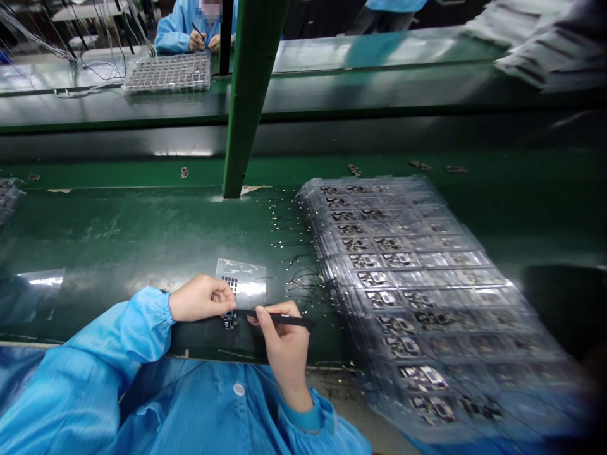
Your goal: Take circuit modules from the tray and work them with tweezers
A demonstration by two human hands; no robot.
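In the head view my right hand (pixel 287 341) is closed around black tweezers (pixel 291 320), whose tips point left. My left hand (pixel 203 297) has its thumb and fingers pinched at the top of a small circuit board (pixel 230 321), just above the bench's near edge. The tweezer tips meet the board close to the left fingertips; the exact contact is too small to make out. Behind both hands lies a clear plastic sheet (pixel 251 289) with rows of small black squares (pixel 231 282), partly covered by my left hand.
To the right stands a stack of clear compartment trays (pixel 408 265) with circuit boards in some pockets. Thin black wires (pixel 296 278) lie along its left side. A green post (pixel 251 95) rises from the bench. Across the line sits a co-worker (pixel 177 28) behind a filled tray (pixel 168 72).
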